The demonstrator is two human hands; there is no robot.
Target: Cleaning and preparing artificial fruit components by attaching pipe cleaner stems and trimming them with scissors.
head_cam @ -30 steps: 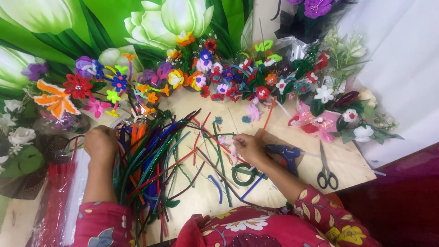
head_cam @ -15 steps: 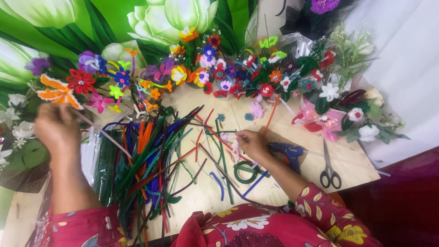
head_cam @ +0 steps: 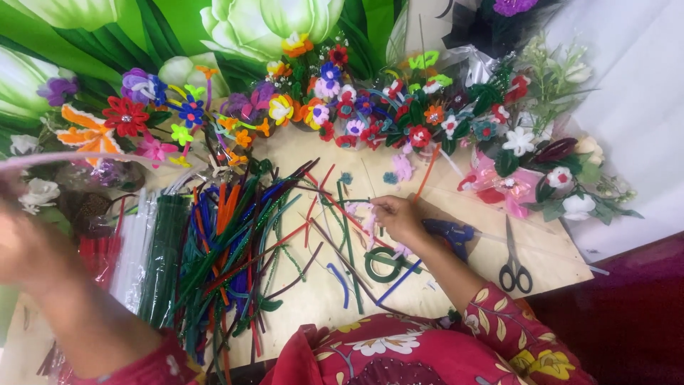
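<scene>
The right hand (head_cam: 399,219) is pinching a pale pink pipe cleaner (head_cam: 368,224) against the table, loose stems (head_cam: 235,242) lying unused leftward, while the blurred left hand (head_cam: 21,246) is seemingly lifting one pale strand (head_cam: 71,160).

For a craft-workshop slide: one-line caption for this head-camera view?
Right hand pinches pale fuzzy stems on a wooden table; blurred left hand lifts a pale stem.

I counted one pair of scissors (head_cam: 514,265), one blue glue gun (head_cam: 447,233), one green tape roll (head_cam: 382,264), two hands; pipe cleaners (head_cam: 235,242) were too many to count.
</scene>
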